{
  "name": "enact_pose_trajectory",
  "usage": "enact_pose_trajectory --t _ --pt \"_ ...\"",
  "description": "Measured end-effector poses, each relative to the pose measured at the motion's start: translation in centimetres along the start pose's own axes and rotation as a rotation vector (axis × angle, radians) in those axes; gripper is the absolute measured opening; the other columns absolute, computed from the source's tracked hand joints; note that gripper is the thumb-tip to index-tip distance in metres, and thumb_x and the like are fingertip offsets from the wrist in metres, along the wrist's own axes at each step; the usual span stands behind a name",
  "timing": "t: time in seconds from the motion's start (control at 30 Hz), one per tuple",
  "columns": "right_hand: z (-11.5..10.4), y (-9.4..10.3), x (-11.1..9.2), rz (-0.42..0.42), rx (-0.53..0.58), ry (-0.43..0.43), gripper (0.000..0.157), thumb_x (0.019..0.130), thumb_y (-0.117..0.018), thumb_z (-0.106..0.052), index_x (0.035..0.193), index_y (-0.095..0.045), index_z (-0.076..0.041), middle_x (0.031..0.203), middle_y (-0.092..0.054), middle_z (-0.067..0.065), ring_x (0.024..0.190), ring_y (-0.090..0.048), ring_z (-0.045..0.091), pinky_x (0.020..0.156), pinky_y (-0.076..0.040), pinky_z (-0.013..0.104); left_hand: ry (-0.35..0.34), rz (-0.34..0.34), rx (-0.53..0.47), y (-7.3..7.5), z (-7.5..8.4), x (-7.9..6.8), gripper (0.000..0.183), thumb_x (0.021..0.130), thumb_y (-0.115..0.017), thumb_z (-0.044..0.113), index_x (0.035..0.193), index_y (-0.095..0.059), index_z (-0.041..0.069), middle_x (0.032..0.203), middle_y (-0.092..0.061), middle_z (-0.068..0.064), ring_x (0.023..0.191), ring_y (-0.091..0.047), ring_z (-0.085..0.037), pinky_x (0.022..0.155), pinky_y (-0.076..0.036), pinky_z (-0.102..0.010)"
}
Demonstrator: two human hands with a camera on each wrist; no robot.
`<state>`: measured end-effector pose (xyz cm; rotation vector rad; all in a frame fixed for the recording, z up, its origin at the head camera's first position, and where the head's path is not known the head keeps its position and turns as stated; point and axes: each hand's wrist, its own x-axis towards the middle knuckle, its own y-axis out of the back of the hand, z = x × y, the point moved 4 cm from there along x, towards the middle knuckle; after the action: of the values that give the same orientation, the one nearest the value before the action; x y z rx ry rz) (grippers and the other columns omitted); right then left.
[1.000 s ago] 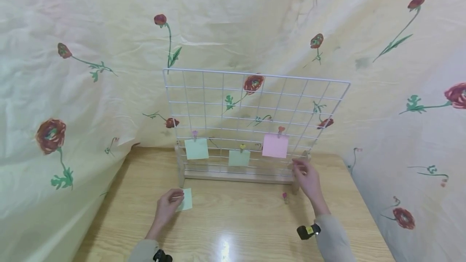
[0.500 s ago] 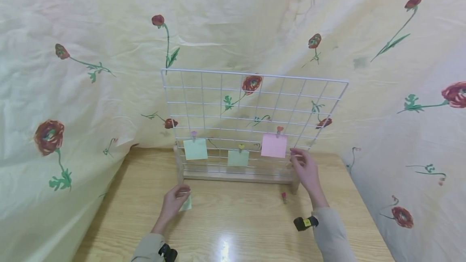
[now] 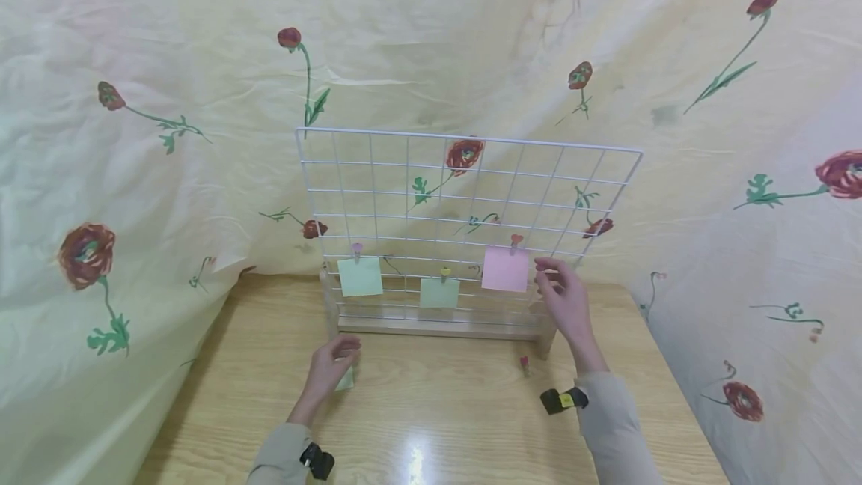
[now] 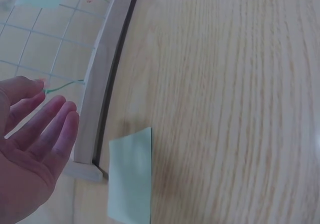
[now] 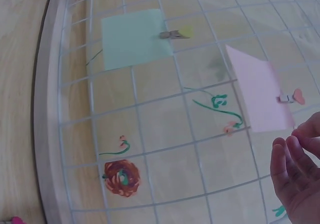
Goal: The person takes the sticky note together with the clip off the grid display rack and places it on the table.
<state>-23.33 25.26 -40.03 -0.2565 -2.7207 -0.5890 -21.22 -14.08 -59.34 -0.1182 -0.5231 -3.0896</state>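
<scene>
In the head view my left hand [image 3: 330, 365] hovers over a pale green note [image 3: 345, 379] lying on the table, partly hiding it. The left wrist view shows that hand [image 4: 37, 144] with loosely bent fingers and nothing in them, beside the loose green note [image 4: 130, 176]. My right hand [image 3: 564, 298] is raised at the right of the wire grid [image 3: 471, 189], its fingertips near the right edge of a pink note [image 3: 506, 269]. A red heart clip [image 3: 516, 239] fixes that note to the grid. I see nothing held in the right hand [image 5: 300, 176].
Two green notes hang on the grid, the left one [image 3: 360, 277] from a purple clip [image 3: 358, 248], the other [image 3: 440, 293] from a yellow clip [image 3: 445, 272]. A dark pink clip [image 3: 524, 365] lies on the wooden table [image 3: 431, 410]. Floral cloth [image 3: 202, 208] surrounds the table.
My left hand has moved up and right from the loose green note, which stays on the table. My right hand has risen along the grid beside the pink note.
</scene>
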Motion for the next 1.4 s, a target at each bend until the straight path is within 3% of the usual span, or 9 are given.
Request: enact_pose_trajectory --t 0.1,0.23,0.43,0.7,0.9,1.17,1.3,1.4 --pt "-0.4 0.0 0.2 0.007 0.014 0.006 0.025 0.093 -0.052 0.009 0.117 -0.055 0.015 0.111 -0.057 0.031 0.09 -0.059 0.031 0.071 -0.053 0.017 0.014 -0.005 0.023 -0.2 0.2 0.2 0.024 0.088 -0.065 -0.002 0.112 -0.064 -0.001 0.106 -0.068 -0.014 0.096 -0.065 -0.031 0.085 -0.054 -0.043" --pt "-1.0 -0.1 0.4 0.015 0.031 0.024 0.025 0.092 -0.052 0.011 0.116 -0.056 0.016 0.109 -0.058 0.031 0.092 -0.059 0.04 0.071 -0.055 0.019 0.012 -0.01 0.024 -0.4 0.5 0.5 0.023 0.089 -0.064 -0.001 0.112 -0.064 0.0 0.106 -0.068 -0.014 0.097 -0.064 -0.031 0.086 -0.054 -0.044" --pt "-1.8 -0.2 0.6 0.021 0.048 0.029 0.024 0.092 -0.053 0.011 0.115 -0.056 0.016 0.108 -0.058 0.031 0.09 -0.06 0.035 0.07 -0.054 0.017 -0.003 -0.028 0.009 -0.5 1.0 0.9 0.023 0.088 -0.065 -0.001 0.111 -0.064 -0.001 0.106 -0.068 -0.015 0.098 -0.064 -0.031 0.086 -0.054 -0.042" --pt "-2.9 -0.6 1.1 0.012 0.051 0.062 0.025 0.091 -0.054 0.012 0.115 -0.056 0.017 0.109 -0.058 0.031 0.093 -0.058 0.043 0.07 -0.054 0.017 -0.055 -0.04 0.017 -0.4 2.0 1.8 0.023 0.087 -0.065 -0.004 0.11 -0.065 0.0 0.103 -0.068 -0.013 0.097 -0.064 -0.03 0.086 -0.054 -0.04" --pt "-3.5 -0.7 1.4 0.01 0.018 0.093 0.026 0.091 -0.057 0.01 0.117 -0.056 0.015 0.11 -0.058 0.03 0.093 -0.058 0.037 0.07 -0.05 0.013 -0.107 -0.055 -0.009 -0.6 2.4 2.3 0.022 0.085 -0.066 -0.008 0.106 -0.066 -0.001 0.101 -0.068 -0.012 0.094 -0.065 -0.03 0.085 -0.054 -0.038" --pt "-4.5 -1.0 1.7 0.016 -0.031 0.128 0.028 0.091 -0.059 0.009 0.118 -0.057 0.014 0.109 -0.058 0.032 0.094 -0.06 0.042 0.071 -0.048 0.013 -0.118 -0.065 -0.019 -1.0 3.1 2.5 0.022 0.085 -0.066 -0.007 0.107 -0.065 -0.004 0.101 -0.069 -0.015 0.094 -0.066 -0.03 0.083 -0.055 -0.035" --pt "-4.7 -1.2 1.6 0.017 -0.059 0.164 0.028 0.09 -0.059 0.009 0.118 -0.058 0.014 0.108 -0.057 0.033 0.093 -0.061 0.044 0.07 -0.048 0.012 -0.132 -0.057 -0.021 -1.3 3.7 2.3 0.021 0.084 -0.065 -0.011 0.105 -0.064 -0.007 0.1 -0.068 -0.019 0.094 -0.065 -0.035 0.083 -0.055 -0.04" --pt "-4.6 -1.4 1.6 0.011 -0.057 0.166 0.029 0.09 -0.059 0.009 0.119 -0.058 0.013 0.108 -0.056 0.033 0.092 -0.06 0.045 0.07 -0.049 0.013 -0.127 -0.068 -0.032 -1.3 5.3 1.8 0.021 0.084 -0.064 -0.014 0.105 -0.063 -0.011 0.1 -0.066 -0.024 0.094 -0.064 -0.039 0.084 -0.054 -0.047"
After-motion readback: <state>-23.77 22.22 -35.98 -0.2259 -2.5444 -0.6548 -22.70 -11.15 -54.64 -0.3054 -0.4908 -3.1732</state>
